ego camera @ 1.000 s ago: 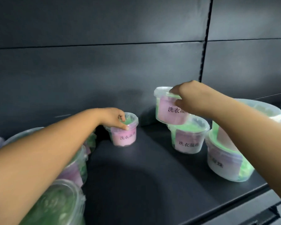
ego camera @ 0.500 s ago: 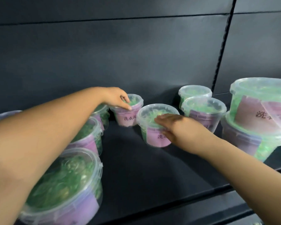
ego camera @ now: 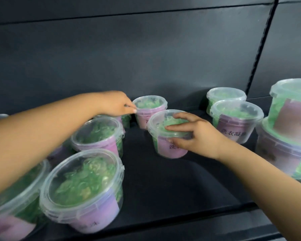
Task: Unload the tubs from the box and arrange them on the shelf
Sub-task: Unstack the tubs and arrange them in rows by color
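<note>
Several clear tubs with green contents and pink labels stand on the dark shelf [ego camera: 163, 192]. My right hand [ego camera: 196, 136] grips a small tub [ego camera: 161, 136] at mid-shelf, fingers over its lid and thumb on the label. My left hand [ego camera: 118, 105] reaches to the back, with fingertips touching the rim of another small tub [ego camera: 150, 106] by the back wall. Two more small tubs [ego camera: 236, 117] stand to the right. The box is out of view.
Larger tubs [ego camera: 83, 190] crowd the shelf's left front under my left forearm. A stack of two large tubs [ego camera: 288, 129] stands at the right edge. The dark back panel [ego camera: 146, 58] and an upright slotted post [ego camera: 261, 46] close off the rear.
My right hand brought its small tub down from beside the right-hand tubs and set it at mid-shelf, in front of the tub under my left hand. The view shifted left and down.
</note>
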`<control>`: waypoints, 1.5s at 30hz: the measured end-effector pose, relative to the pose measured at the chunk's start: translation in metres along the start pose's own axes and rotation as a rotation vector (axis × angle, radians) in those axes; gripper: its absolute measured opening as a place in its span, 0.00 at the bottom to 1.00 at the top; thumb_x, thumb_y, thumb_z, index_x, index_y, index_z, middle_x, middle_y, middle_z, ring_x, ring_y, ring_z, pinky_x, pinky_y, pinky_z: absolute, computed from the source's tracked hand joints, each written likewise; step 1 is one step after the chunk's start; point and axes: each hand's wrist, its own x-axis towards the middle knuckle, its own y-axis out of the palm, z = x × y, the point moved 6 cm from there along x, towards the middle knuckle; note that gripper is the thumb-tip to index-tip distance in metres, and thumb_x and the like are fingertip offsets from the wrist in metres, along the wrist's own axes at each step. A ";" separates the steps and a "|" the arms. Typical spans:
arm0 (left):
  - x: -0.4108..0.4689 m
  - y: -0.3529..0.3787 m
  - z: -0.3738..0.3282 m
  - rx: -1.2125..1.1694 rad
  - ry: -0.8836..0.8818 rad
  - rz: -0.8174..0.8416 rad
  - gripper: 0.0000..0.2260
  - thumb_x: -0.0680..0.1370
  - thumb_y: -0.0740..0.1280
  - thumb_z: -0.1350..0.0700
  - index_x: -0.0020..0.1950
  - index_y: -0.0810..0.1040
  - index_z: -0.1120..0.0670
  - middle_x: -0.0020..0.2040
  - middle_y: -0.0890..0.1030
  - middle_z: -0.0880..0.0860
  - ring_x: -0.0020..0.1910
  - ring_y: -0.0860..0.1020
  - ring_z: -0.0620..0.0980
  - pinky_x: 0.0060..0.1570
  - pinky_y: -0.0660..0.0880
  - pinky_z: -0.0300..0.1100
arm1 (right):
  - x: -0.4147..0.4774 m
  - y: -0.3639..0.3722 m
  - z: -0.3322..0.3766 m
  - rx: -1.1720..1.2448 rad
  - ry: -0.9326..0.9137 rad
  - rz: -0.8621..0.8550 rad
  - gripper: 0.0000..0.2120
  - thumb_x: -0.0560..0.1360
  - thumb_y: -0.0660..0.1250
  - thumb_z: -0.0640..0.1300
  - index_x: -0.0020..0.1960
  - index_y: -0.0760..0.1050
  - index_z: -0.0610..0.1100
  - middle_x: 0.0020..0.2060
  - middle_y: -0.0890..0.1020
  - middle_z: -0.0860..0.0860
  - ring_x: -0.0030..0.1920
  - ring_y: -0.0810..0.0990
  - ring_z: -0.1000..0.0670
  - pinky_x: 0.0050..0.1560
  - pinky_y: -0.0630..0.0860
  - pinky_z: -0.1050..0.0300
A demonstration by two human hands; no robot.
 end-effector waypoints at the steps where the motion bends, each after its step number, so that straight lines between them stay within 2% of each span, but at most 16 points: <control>1: -0.014 0.001 -0.002 0.050 0.026 0.008 0.17 0.80 0.57 0.47 0.67 0.72 0.49 0.65 0.74 0.52 0.66 0.69 0.51 0.64 0.65 0.41 | 0.003 0.005 0.001 -0.001 -0.008 -0.011 0.20 0.69 0.72 0.44 0.60 0.77 0.48 0.66 0.71 0.50 0.68 0.66 0.55 0.71 0.56 0.60; 2: -0.027 0.003 -0.002 0.075 0.028 0.022 0.19 0.79 0.57 0.46 0.69 0.69 0.49 0.68 0.71 0.52 0.69 0.66 0.50 0.67 0.62 0.40 | 0.005 0.011 0.003 -0.007 -0.021 -0.023 0.20 0.69 0.73 0.45 0.60 0.77 0.48 0.64 0.73 0.50 0.65 0.68 0.56 0.72 0.58 0.53; 4: -0.052 0.010 0.004 0.103 -0.016 0.075 0.22 0.78 0.56 0.43 0.71 0.65 0.48 0.72 0.65 0.51 0.72 0.61 0.49 0.70 0.57 0.39 | 0.008 0.019 0.009 -0.006 -0.047 -0.028 0.20 0.68 0.73 0.45 0.60 0.77 0.49 0.63 0.75 0.51 0.60 0.68 0.59 0.71 0.58 0.49; 6: -0.068 0.018 0.008 0.134 -0.055 0.133 0.25 0.77 0.56 0.40 0.71 0.64 0.48 0.72 0.65 0.51 0.72 0.62 0.50 0.71 0.59 0.43 | 0.012 0.022 0.017 0.004 -0.080 -0.025 0.19 0.68 0.73 0.45 0.59 0.78 0.49 0.62 0.76 0.51 0.59 0.68 0.60 0.71 0.59 0.55; 10: -0.079 0.028 0.007 0.114 -0.101 0.161 0.29 0.75 0.54 0.37 0.67 0.68 0.55 0.69 0.70 0.53 0.68 0.67 0.52 0.67 0.63 0.47 | 0.021 0.028 0.029 -0.028 -0.143 -0.064 0.19 0.67 0.74 0.44 0.57 0.79 0.45 0.58 0.79 0.50 0.61 0.74 0.53 0.62 0.62 0.67; 15: -0.087 0.031 0.004 0.125 -0.098 0.145 0.27 0.77 0.54 0.39 0.68 0.67 0.56 0.70 0.67 0.52 0.70 0.65 0.51 0.68 0.62 0.46 | 0.026 0.035 0.029 -0.008 -0.162 -0.117 0.19 0.64 0.77 0.43 0.53 0.81 0.41 0.52 0.80 0.49 0.56 0.78 0.48 0.55 0.64 0.71; 19: -0.082 0.023 0.001 0.127 -0.116 0.131 0.27 0.75 0.53 0.37 0.65 0.70 0.53 0.66 0.71 0.53 0.66 0.69 0.53 0.66 0.66 0.48 | 0.022 0.034 0.026 0.051 -0.133 -0.130 0.23 0.65 0.76 0.44 0.58 0.78 0.43 0.61 0.74 0.49 0.61 0.71 0.52 0.59 0.60 0.73; 22: -0.075 0.007 -0.016 0.089 -0.061 0.047 0.25 0.76 0.54 0.38 0.68 0.68 0.51 0.69 0.69 0.53 0.68 0.67 0.51 0.67 0.64 0.46 | 0.017 0.014 0.017 -0.017 -0.096 -0.199 0.24 0.68 0.73 0.46 0.62 0.75 0.43 0.66 0.70 0.47 0.67 0.67 0.51 0.61 0.54 0.75; 27: -0.060 0.004 -0.062 0.070 0.136 0.069 0.26 0.75 0.55 0.37 0.72 0.61 0.42 0.73 0.64 0.46 0.71 0.63 0.48 0.69 0.61 0.44 | 0.002 -0.046 -0.026 -0.358 0.231 -0.280 0.27 0.72 0.68 0.49 0.68 0.67 0.42 0.70 0.64 0.43 0.72 0.60 0.44 0.70 0.54 0.55; 29: -0.051 0.010 -0.073 0.147 0.144 0.103 0.27 0.74 0.58 0.37 0.71 0.63 0.44 0.69 0.69 0.49 0.67 0.68 0.50 0.66 0.66 0.46 | -0.008 -0.058 -0.049 -0.500 0.428 -0.232 0.28 0.73 0.65 0.51 0.67 0.65 0.39 0.68 0.66 0.38 0.69 0.62 0.39 0.68 0.58 0.49; 31: -0.044 0.012 -0.080 0.207 0.152 0.085 0.25 0.73 0.62 0.39 0.68 0.66 0.46 0.62 0.74 0.52 0.58 0.73 0.52 0.58 0.70 0.45 | -0.017 -0.056 -0.063 -0.620 0.532 -0.141 0.23 0.74 0.62 0.50 0.63 0.66 0.36 0.61 0.71 0.37 0.62 0.69 0.37 0.61 0.64 0.47; 33: -0.039 0.011 -0.083 0.210 0.159 0.069 0.24 0.73 0.64 0.41 0.68 0.66 0.45 0.59 0.73 0.51 0.51 0.73 0.51 0.50 0.70 0.42 | -0.022 -0.054 -0.061 -0.678 0.491 -0.134 0.15 0.75 0.59 0.44 0.58 0.70 0.36 0.55 0.76 0.37 0.56 0.74 0.37 0.51 0.68 0.50; 35: -0.037 0.010 -0.082 0.209 0.158 0.076 0.25 0.73 0.65 0.41 0.68 0.65 0.45 0.58 0.72 0.50 0.48 0.71 0.50 0.45 0.67 0.41 | -0.023 -0.056 -0.053 -0.660 0.422 -0.146 0.14 0.75 0.59 0.42 0.57 0.74 0.37 0.52 0.79 0.38 0.53 0.76 0.38 0.44 0.67 0.54; 39: -0.036 0.012 -0.080 0.210 0.162 0.077 0.26 0.72 0.65 0.40 0.68 0.65 0.44 0.60 0.71 0.50 0.55 0.73 0.51 0.56 0.71 0.46 | -0.027 -0.049 -0.032 -0.600 0.264 -0.099 0.16 0.75 0.62 0.44 0.61 0.74 0.42 0.55 0.79 0.40 0.58 0.73 0.41 0.53 0.70 0.53; 43: -0.037 0.011 -0.079 0.179 0.152 0.083 0.26 0.73 0.64 0.41 0.69 0.65 0.45 0.62 0.72 0.51 0.58 0.72 0.51 0.57 0.70 0.44 | -0.046 -0.043 -0.015 -0.571 0.154 -0.112 0.13 0.73 0.64 0.44 0.55 0.78 0.41 0.50 0.81 0.39 0.56 0.74 0.40 0.53 0.73 0.49; 45: -0.041 0.009 -0.079 0.167 0.138 0.099 0.26 0.74 0.63 0.42 0.70 0.64 0.45 0.66 0.71 0.51 0.62 0.71 0.51 0.61 0.68 0.44 | -0.054 -0.045 -0.006 -0.443 0.080 -0.133 0.12 0.70 0.69 0.45 0.51 0.81 0.41 0.45 0.83 0.43 0.53 0.76 0.42 0.51 0.74 0.52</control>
